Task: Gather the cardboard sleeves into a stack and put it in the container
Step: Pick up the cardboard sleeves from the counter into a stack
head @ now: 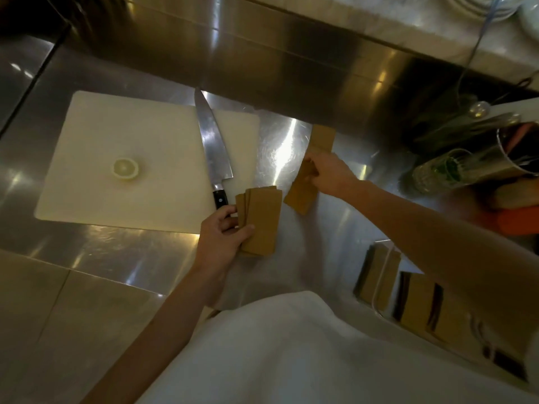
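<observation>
My left hand point(223, 237) grips a fanned stack of flat brown cardboard sleeves point(262, 220) just above the steel counter, near the knife's handle. My right hand point(329, 173) pinches another brown sleeve point(300, 193), lifted at an angle to the right of the stack. One more sleeve point(322, 138) lies flat on the counter just beyond my right hand. A container point(379, 282) at the lower right holds upright brown sleeves, partly hidden by my right forearm.
A white cutting board point(116, 135) lies to the left with a lemon half point(126, 169) and a large chef's knife point(213, 147) on it. Glassware point(437, 173), a metal cup of utensils point(513, 153) and an orange object point(516, 223) crowd the right. A raised steel shelf runs along the back.
</observation>
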